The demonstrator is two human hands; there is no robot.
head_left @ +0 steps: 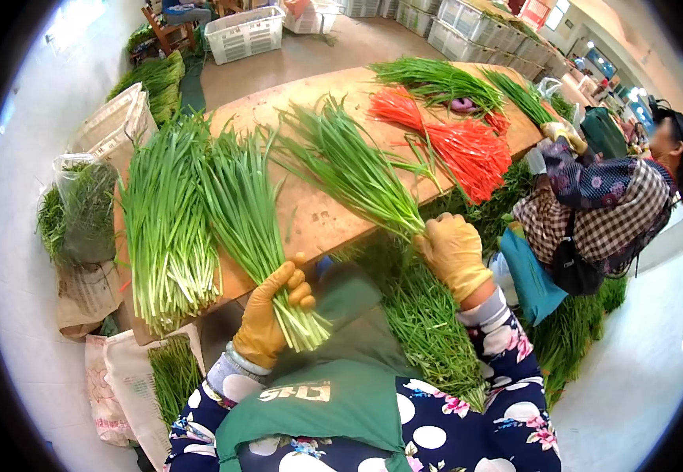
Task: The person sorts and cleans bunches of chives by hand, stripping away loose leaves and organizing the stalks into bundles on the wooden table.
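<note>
My left hand (269, 315), in a yellow glove, is closed round the pale stem ends of a bunch of garlic chives (239, 197), whose leaves lie on the table. My gloved right hand (455, 250) is closed on the stem end of a second chive bunch (349, 165), its leaves fanned across the tabletop. At the left edge lies a large pile of chives (170, 220) with its white ends toward me. Beyond my right hand is a heap of red ties (455, 141), with more chives (436, 82) behind it.
The wooden table (310, 228) has a curved far edge. Loose chives (436, 330) hang below it by my lap. On the right a co-worker in a checked garment (593, 216) handles chives. White crates (245, 35) stand behind, and a plastic bag of greens (86, 208) is at left.
</note>
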